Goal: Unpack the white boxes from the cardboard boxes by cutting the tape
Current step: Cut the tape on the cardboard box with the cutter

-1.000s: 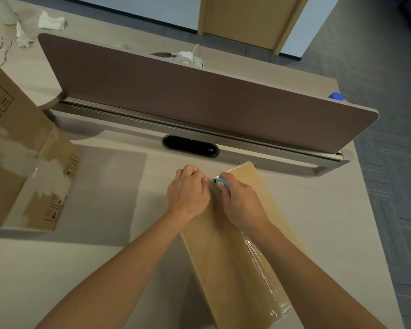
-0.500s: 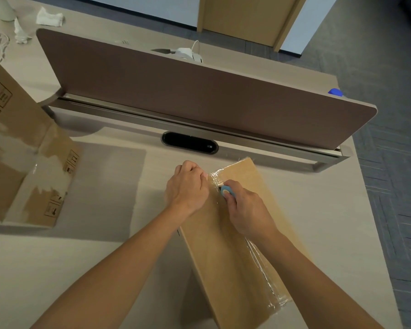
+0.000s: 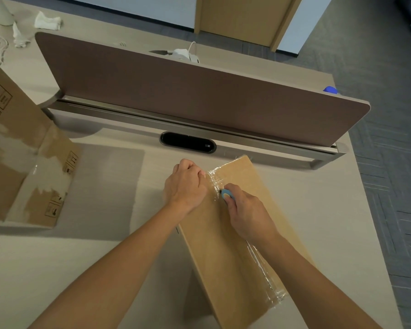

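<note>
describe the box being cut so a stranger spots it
Start at the long brown divider panel. In front of it lies a narrow tan cardboard box, left hand gripping it, right hand holding a small blue cutter. Unlike the big printed cardboard box far left, it is slim and plain.

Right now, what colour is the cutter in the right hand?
Light blue cutter, best seen in the head view.

Matt brown cardboard box (image 3: 226, 245) under glossy, crinkled clear tape (image 3: 262, 264) — smooth matt counter (image 3: 81, 257), cloth-like brown divider panel (image 3: 188, 91), brushed-metal rail (image 3: 152, 117).
</note>
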Demonstrator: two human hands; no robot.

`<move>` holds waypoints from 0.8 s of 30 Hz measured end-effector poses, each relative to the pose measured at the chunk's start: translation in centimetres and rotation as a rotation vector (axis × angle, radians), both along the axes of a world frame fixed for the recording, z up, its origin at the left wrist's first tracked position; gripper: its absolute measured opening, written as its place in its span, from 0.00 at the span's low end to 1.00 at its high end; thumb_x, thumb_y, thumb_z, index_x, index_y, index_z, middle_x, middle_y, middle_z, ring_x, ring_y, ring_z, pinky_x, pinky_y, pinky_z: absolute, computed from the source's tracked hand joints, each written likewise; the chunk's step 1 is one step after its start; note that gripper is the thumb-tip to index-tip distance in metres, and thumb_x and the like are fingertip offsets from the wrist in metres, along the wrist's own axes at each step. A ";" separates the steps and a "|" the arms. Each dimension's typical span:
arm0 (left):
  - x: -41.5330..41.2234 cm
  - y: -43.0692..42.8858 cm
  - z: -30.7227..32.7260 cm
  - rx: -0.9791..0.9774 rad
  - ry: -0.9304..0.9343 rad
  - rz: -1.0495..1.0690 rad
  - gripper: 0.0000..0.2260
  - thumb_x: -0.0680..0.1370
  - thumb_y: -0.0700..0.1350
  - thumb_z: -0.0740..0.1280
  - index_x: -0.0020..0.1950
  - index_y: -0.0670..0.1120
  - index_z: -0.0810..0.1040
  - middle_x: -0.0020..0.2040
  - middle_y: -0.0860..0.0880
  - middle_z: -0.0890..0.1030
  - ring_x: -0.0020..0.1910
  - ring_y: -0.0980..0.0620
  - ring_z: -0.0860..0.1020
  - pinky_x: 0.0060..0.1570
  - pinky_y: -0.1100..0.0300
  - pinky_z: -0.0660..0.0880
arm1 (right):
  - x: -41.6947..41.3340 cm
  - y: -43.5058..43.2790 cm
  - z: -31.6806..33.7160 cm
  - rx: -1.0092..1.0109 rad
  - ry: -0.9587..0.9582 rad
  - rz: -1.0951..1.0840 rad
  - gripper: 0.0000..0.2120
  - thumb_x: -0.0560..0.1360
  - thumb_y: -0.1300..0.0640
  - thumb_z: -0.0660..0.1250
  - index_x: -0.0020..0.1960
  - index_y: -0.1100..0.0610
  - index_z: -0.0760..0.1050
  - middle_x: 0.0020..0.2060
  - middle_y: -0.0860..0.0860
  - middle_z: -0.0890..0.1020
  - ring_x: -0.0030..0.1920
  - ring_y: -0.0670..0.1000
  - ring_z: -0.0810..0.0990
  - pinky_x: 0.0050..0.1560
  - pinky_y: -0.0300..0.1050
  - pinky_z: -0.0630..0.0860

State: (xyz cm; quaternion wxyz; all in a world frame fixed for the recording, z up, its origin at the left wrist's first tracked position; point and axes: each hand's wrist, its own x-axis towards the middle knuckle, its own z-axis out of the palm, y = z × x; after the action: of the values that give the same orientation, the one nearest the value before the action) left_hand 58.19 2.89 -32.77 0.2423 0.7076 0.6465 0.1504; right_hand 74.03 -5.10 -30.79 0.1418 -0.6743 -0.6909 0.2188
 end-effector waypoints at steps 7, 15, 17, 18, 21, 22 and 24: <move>0.0 -0.1 0.0 0.016 0.004 0.007 0.14 0.83 0.49 0.56 0.52 0.45 0.80 0.59 0.52 0.73 0.55 0.51 0.75 0.45 0.56 0.69 | 0.3 -0.8 -0.2 -0.009 -0.023 -0.004 0.12 0.84 0.53 0.56 0.65 0.53 0.69 0.47 0.54 0.82 0.43 0.61 0.79 0.43 0.54 0.75; -0.1 0.0 -0.1 0.007 -0.013 0.006 0.14 0.83 0.49 0.57 0.51 0.46 0.80 0.59 0.52 0.73 0.54 0.50 0.76 0.48 0.52 0.74 | 0.6 -2.1 -0.2 -0.004 -0.042 -0.005 0.12 0.84 0.53 0.55 0.65 0.52 0.69 0.46 0.53 0.81 0.42 0.62 0.78 0.43 0.53 0.75; -0.1 -0.1 -0.2 0.010 -0.014 0.005 0.14 0.82 0.49 0.57 0.50 0.46 0.80 0.59 0.52 0.73 0.53 0.50 0.76 0.48 0.51 0.75 | 0.7 -2.5 -0.3 -0.003 -0.050 -0.004 0.11 0.84 0.53 0.55 0.65 0.52 0.69 0.46 0.53 0.81 0.42 0.61 0.79 0.43 0.53 0.75; -0.1 -0.1 -0.2 0.011 -0.013 0.005 0.13 0.82 0.49 0.57 0.50 0.46 0.80 0.59 0.52 0.73 0.53 0.50 0.76 0.49 0.51 0.75 | 0.8 -2.7 -0.4 -0.005 -0.050 -0.007 0.11 0.84 0.53 0.55 0.65 0.51 0.69 0.47 0.53 0.81 0.42 0.61 0.79 0.43 0.53 0.75; -0.1 -0.1 -0.2 0.018 -0.009 -0.001 0.13 0.83 0.49 0.57 0.51 0.46 0.80 0.59 0.52 0.73 0.53 0.49 0.76 0.48 0.52 0.74 | 1.0 -3.2 -0.6 -0.012 -0.049 -0.021 0.12 0.84 0.53 0.55 0.66 0.51 0.69 0.47 0.54 0.81 0.43 0.62 0.79 0.44 0.54 0.76; -0.1 -0.1 -0.2 0.020 -0.008 -0.002 0.13 0.83 0.49 0.57 0.51 0.46 0.80 0.59 0.52 0.73 0.54 0.49 0.76 0.48 0.52 0.73 | 1.0 -3.4 -0.6 -0.013 -0.052 -0.025 0.12 0.84 0.53 0.55 0.66 0.51 0.69 0.47 0.54 0.81 0.43 0.62 0.79 0.44 0.54 0.76; -0.1 -0.1 -0.3 0.021 -0.004 -0.003 0.13 0.83 0.49 0.57 0.51 0.47 0.79 0.59 0.52 0.73 0.54 0.49 0.76 0.48 0.53 0.72 | 1.1 -3.7 -0.6 -0.020 -0.049 -0.031 0.13 0.84 0.53 0.55 0.66 0.51 0.69 0.47 0.54 0.81 0.43 0.62 0.79 0.44 0.54 0.76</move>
State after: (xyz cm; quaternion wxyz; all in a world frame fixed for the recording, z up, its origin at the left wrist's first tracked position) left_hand 58.13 2.76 -33.03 0.2366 0.7106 0.6435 0.1582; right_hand 75.11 -8.82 -31.35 0.1213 -0.6917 -0.6812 0.2069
